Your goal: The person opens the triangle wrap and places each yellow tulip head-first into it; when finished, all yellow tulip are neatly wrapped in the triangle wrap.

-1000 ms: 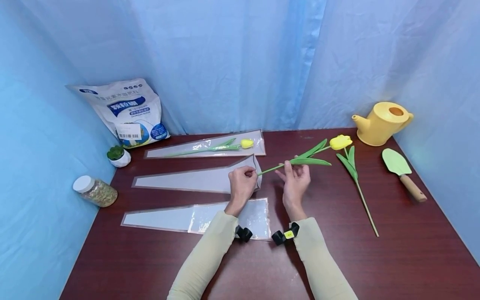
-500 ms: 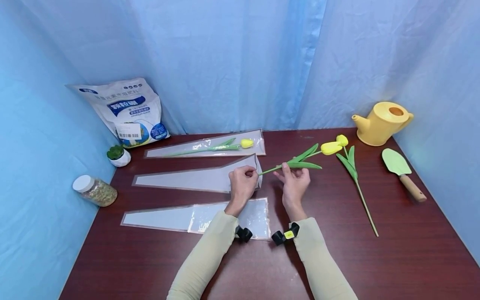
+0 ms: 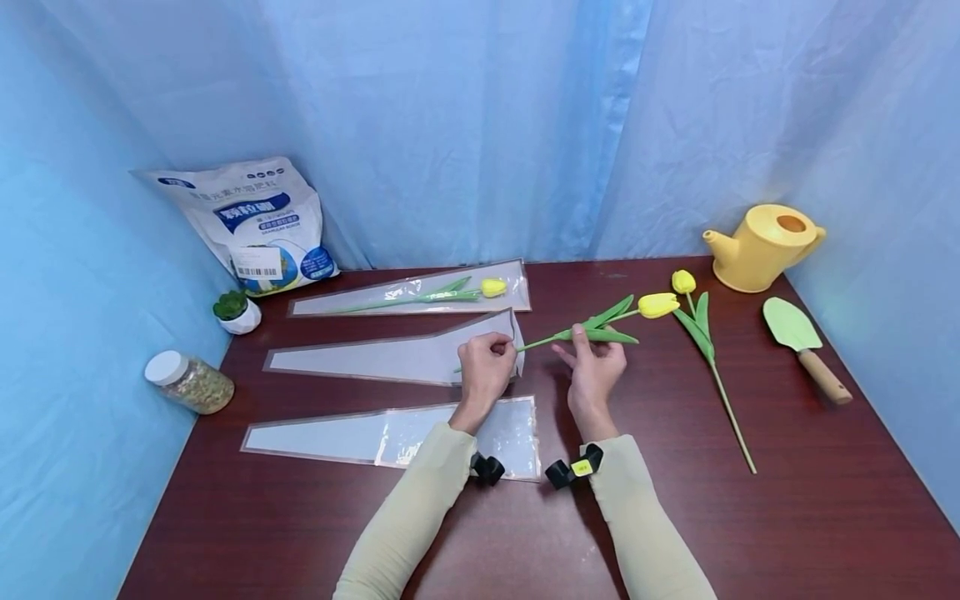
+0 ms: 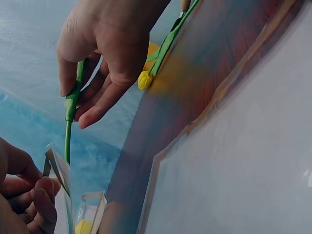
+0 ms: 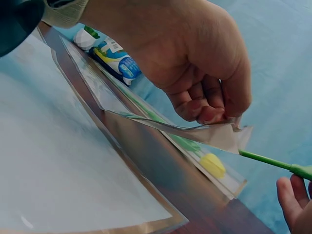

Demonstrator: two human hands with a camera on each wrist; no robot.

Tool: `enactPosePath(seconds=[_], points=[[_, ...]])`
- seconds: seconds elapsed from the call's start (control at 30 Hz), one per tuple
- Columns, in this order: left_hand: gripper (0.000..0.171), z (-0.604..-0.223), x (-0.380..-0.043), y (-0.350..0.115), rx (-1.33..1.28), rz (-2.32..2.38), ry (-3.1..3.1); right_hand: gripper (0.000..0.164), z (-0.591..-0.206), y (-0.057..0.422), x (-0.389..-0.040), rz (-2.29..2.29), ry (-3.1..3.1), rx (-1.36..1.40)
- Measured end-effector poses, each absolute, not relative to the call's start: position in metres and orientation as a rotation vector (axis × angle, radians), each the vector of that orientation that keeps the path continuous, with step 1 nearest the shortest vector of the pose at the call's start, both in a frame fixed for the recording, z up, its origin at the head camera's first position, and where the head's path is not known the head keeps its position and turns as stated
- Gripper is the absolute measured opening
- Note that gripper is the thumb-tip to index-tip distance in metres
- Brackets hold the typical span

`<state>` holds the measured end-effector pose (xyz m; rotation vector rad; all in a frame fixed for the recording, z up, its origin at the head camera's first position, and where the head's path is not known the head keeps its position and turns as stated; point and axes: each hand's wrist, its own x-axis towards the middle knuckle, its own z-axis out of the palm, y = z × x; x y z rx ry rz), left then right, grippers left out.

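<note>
My left hand (image 3: pixel 486 367) pinches the mouth edge of the middle clear-fronted flower sleeve (image 3: pixel 360 360), holding it lifted. A yellow artificial tulip (image 3: pixel 658 305) lies across to the right, its green stem (image 5: pixel 265 160) running into the sleeve's mouth. The stem's end shows faintly inside, just left of my left hand. My right hand (image 3: pixel 596 375) holds the tulip between thumb and fingers at the base of its leaves (image 4: pixel 71 103). Behind, another sleeve (image 3: pixel 517 293) contains a yellow tulip (image 3: pixel 493 287). Nearer me, a third flat sleeve (image 3: pixel 322 437) lies partly beneath my left forearm.
To the right lie another yellow tulip (image 3: pixel 683 282) and a trowel (image 3: pixel 795 325), with a yellow watering can (image 3: pixel 761 250) behind. At left stand a fertilizer bag (image 3: pixel 262 225), a small potted succulent (image 3: pixel 238 312) and a tilted jar (image 3: pixel 191 383). Blue curtains enclose the table.
The tulip has moved left, its stem going farther into the middle sleeve. My right hand has shifted slightly right during the last half second; my left hand has stayed at the sleeve's mouth.
</note>
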<state>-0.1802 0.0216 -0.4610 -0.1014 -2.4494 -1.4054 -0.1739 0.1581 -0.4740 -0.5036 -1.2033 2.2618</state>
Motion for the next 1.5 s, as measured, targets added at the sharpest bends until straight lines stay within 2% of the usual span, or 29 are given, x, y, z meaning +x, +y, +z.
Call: enactPosePath(seconds=[0.8,1.07,1.5], points=[[0.016,-0.455,-0.176,0.026,-0.103,-1.405,-2.432,0.020,-0.476,0.146,-0.174,2.273,-1.098,-0.487],[0.014,-0.455,-0.176,0.028,-0.101,-1.417,-2.402,0.017,-0.476,0.145,-0.172,2.367,-1.341,-0.477],[0.014,-0.459,-0.176,0.028,-0.111,-1.385,-2.399,0.028,-0.474,0.150,-0.171,2.332,-1.394,-0.489]])
